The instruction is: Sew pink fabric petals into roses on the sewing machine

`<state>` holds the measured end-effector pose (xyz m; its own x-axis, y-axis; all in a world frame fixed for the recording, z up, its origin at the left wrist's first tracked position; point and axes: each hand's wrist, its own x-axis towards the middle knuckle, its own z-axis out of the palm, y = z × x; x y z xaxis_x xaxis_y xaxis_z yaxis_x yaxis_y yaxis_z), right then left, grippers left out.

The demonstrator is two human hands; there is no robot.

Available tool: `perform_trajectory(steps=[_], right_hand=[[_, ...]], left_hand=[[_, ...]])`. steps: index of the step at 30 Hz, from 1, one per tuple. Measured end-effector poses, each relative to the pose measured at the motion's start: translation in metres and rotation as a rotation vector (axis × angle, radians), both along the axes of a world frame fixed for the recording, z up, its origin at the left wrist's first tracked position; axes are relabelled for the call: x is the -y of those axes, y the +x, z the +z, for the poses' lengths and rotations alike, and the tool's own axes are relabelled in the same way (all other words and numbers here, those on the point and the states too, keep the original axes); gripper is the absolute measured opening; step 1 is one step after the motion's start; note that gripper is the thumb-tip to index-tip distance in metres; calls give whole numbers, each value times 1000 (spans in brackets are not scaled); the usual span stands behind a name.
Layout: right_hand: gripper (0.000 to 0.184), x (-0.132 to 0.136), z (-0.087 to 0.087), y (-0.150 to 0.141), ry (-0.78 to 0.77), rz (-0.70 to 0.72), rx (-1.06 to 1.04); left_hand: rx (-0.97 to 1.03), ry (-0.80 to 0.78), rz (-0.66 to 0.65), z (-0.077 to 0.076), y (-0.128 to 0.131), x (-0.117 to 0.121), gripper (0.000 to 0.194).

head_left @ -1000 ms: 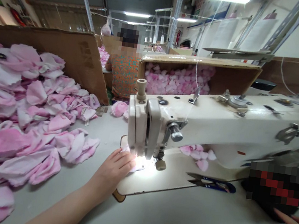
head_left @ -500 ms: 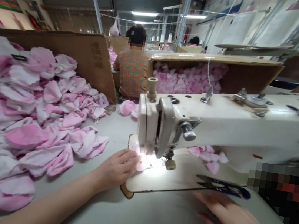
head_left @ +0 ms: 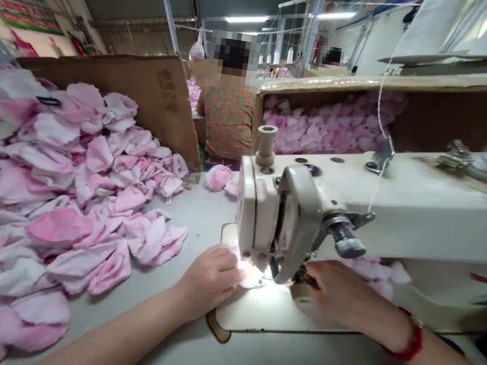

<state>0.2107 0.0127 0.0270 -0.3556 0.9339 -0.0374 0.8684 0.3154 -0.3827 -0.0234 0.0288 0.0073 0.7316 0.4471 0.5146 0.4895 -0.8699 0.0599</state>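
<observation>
Under the lit head of a white sewing machine [head_left: 430, 216] lies a small pink fabric piece [head_left: 251, 279]. My left hand [head_left: 213, 277] pinches its left edge, fingers bent and pressed together on the machine bed. To the right of the needle area, my right hand [head_left: 332, 290] has its fingers curled together beside the presser foot and a yellowish round part [head_left: 301, 293]. What they grip, if anything, is hidden. Small pink pieces [head_left: 379, 273] lie behind my right hand, under the machine arm.
A large heap of pink and white fabric pieces [head_left: 96, 246] covers the table's left side. Beyond the machine stands a cardboard box [head_left: 435, 123] full of pink pieces. Two pink bundles [head_left: 219, 177] lie near the machine head. A co-worker in a patterned shirt [head_left: 227, 122] sits ahead.
My right hand has moved from the table's front right, near the snips, up and left to the presser foot. My left hand stays on the fabric piece. The view has shifted slightly.
</observation>
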Motion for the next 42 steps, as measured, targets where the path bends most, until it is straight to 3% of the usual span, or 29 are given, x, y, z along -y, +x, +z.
perform_trajectory(steps=[7, 10, 14, 17, 24, 32, 37, 42], right_hand=[[16, 17, -22, -18, 249, 148, 114], [20, 12, -25, -21, 301, 112, 194], [23, 0, -19, -12, 318, 33, 266], [26, -2, -14, -6, 314, -27, 280], [16, 7, -13, -4, 190, 1, 163], [15, 7, -16, -5, 174, -10, 101], [13, 15, -20, -8, 214, 18, 81], [13, 18, -25, -8, 308, 18, 133]], left_hand=[[151, -151, 172, -9, 7, 3, 27], [120, -135, 137, -10, 8, 5, 28], [33, -56, 9, -8, 8, 7, 20], [37, -23, 56, -7, 10, 8, 19], [184, -332, 257, -7, 15, 7, 10], [30, -235, 148, -7, 15, 16, 25], [4, -259, 99, -6, 13, 17, 21], [-39, -250, 103, -16, 11, 14, 14]])
